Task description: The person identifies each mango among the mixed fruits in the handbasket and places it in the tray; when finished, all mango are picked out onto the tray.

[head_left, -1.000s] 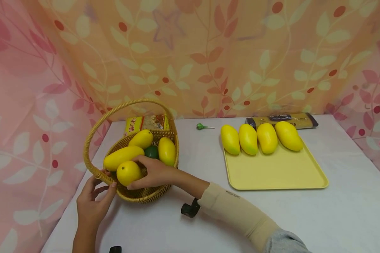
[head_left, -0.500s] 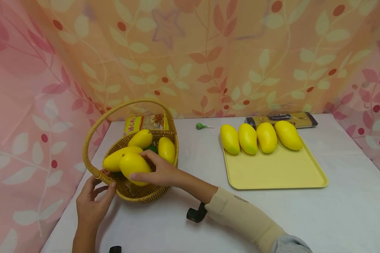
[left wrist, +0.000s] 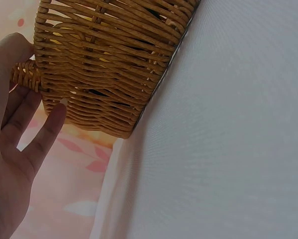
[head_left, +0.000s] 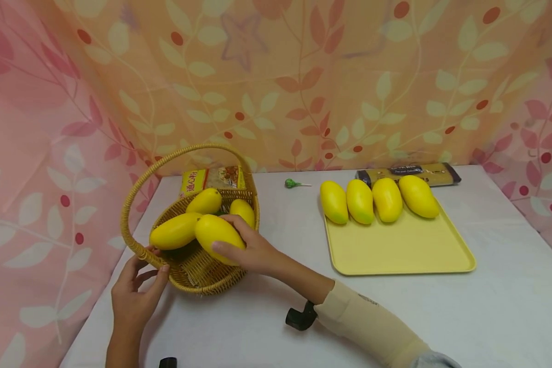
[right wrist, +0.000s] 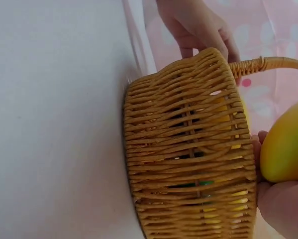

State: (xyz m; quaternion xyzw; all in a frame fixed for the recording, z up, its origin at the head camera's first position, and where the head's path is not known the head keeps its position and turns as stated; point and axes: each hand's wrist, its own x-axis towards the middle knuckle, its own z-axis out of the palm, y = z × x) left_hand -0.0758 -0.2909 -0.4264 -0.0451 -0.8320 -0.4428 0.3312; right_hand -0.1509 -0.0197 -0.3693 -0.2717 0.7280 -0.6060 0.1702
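Observation:
My right hand [head_left: 257, 251] grips a yellow mango [head_left: 215, 234] over the right part of a wicker basket [head_left: 211, 285]. In the right wrist view the mango [right wrist: 290, 147] shows a greenish patch and sits beside the rim. My left hand [head_left: 135, 291] holds the basket's near-left rim at the foot of its arched handle [head_left: 129, 214]. From the left wrist view, the fingers of this hand [left wrist: 12, 149] reach round that spot. Inside the basket lie three more mangoes, one at the left [head_left: 175, 232], one at the back [head_left: 204, 202] and one at the right [head_left: 242, 210], partly hidden by my right hand.
A yellow tray [head_left: 400, 250] at the right bears a row of several mangoes [head_left: 360, 202] along its far edge. Behind it lies a brown packet [head_left: 434, 175]. A green lollipop [head_left: 291, 183] lies mid-table. Behind the basket is a yellow food packet [head_left: 211, 179].
My right hand has lifted the mango from the basket's near part and carried it right, uncovering the woven bottom. My left hand has kept its place on the rim.

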